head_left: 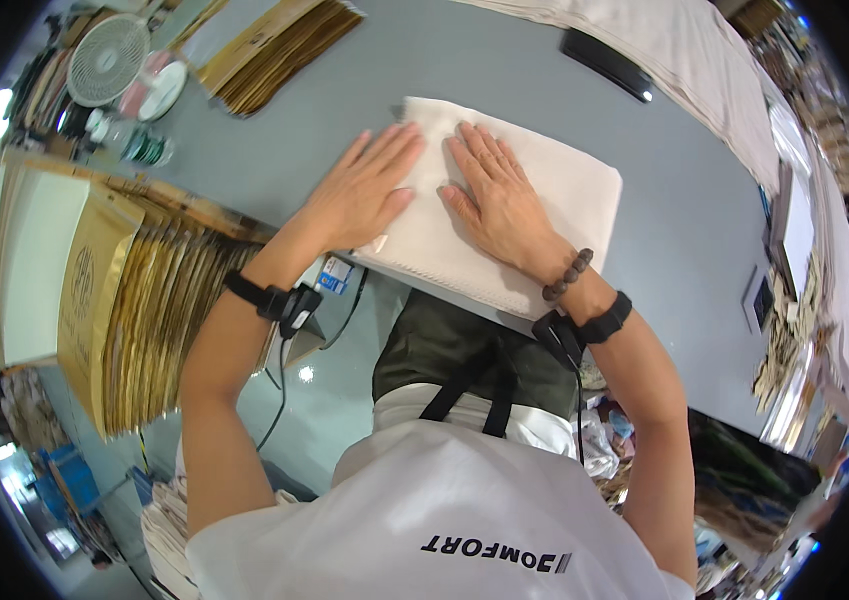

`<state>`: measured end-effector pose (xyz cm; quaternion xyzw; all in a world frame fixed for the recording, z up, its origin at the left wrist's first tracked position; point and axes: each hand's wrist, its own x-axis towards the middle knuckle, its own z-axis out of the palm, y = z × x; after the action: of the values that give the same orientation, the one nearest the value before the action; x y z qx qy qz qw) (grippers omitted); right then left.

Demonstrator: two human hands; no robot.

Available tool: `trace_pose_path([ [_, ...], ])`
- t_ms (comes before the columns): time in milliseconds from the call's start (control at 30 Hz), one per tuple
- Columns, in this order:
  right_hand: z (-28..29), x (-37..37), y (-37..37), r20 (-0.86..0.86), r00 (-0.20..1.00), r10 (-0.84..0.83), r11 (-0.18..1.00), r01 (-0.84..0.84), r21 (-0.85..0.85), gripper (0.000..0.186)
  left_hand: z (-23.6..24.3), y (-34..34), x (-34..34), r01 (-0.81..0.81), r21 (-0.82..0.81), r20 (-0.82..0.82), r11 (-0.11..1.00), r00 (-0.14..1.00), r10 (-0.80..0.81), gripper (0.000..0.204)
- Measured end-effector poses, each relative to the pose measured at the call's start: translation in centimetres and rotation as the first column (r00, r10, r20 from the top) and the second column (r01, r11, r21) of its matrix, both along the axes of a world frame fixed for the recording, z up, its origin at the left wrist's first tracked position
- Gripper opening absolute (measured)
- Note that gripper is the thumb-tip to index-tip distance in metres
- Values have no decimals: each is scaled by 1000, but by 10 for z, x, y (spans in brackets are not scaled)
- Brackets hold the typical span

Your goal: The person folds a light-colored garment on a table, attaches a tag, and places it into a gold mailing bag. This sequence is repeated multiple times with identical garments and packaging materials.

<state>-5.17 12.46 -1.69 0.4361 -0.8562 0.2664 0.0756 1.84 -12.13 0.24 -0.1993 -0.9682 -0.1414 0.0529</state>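
A folded cream-coloured cloth lies flat on the grey table, close to its front edge. My left hand rests at the cloth's left edge, with the fingers stretched out and pointing away from me. Flat on the middle of the cloth lies my right hand, its fingers extended and its thumb apart. Neither hand grips anything. Part of the cloth is hidden under the palms.
A box packed with gold envelopes stands at the left. More gold envelopes, a fan and a plastic bottle are at the far left. At the back right are a black case and spread pale fabric.
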Motion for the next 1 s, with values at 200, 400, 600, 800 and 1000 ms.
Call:
trace_pose_path([
  [200, 15, 19, 113, -50, 979, -197, 962, 203, 182, 59, -7, 15, 4, -11, -98, 48, 995, 999, 16, 67],
  [400, 9, 19, 177, 3, 950, -311, 932, 304, 195, 66, -9, 58, -3, 50, -57, 36, 997, 998, -48, 67],
  [600, 9, 12, 233, 13, 905, -426, 881, 412, 232, 65, -9, 85, -11, 76, -41, 84, 996, 994, -73, 69],
  [800, 16, 14, 359, 150, 626, -765, 592, 775, -221, 21, -7, 104, -11, 35, -113, 97, 993, 995, -24, 69],
  [1000, 20, 44, 559, -246, -18, -969, -2, 998, -68, 22, -12, 125, -17, 4, -57, 49, 998, 999, -1, 68],
])
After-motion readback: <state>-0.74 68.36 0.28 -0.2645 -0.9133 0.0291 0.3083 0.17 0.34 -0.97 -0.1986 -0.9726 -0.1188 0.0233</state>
